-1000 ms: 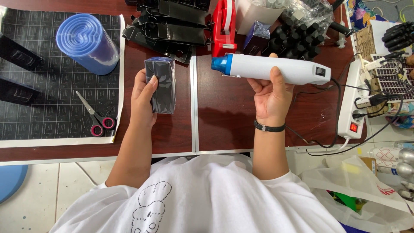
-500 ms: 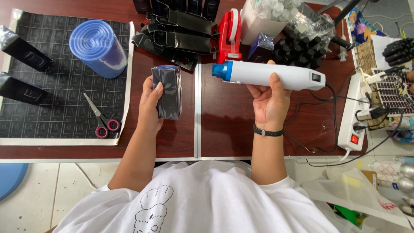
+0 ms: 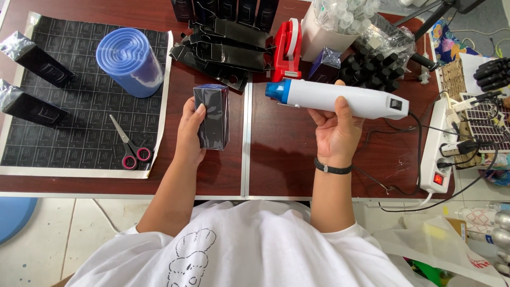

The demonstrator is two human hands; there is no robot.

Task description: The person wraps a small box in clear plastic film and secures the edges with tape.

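Box [image 3: 211, 117], dark and wrapped in glossy clear film, lies flat on the brown surface [image 3: 276, 159] just left of the seam between the two tabletops. The left hand [image 3: 189, 133] is closed on its left side, thumb on top, steadying it. The right hand [image 3: 336, 125] is closed around a white heat gun [image 3: 340, 98] with a blue nozzle, held level above the surface; the nozzle points left toward the box's upper right corner, near it but apart. Its black cord runs right to a white power strip [image 3: 438, 154].

Judging by this, the step in hand is shrinking the film onto the box. The next move would seem to call for bringing the nozzle closer and sweeping it evenly over the film, with the left fingers kept out of the hot air and the box turned to reach each face.

Left of the box, a printed black sheet [image 3: 79, 122] carries a roll of blue film [image 3: 130, 61] standing on end, red-handled scissors [image 3: 127, 143] and two wrapped dark boxes [image 3: 32, 79] lying tilted. Behind the box lie flat, unfolded black cartons [image 3: 228, 50] and a red tape dispenser [image 3: 287, 45]. A clear bag [image 3: 380, 64] beyond the gun holds small black caps or bottles; which, I cannot tell. A white tub [image 3: 329, 26] beside it holds clear tubes.
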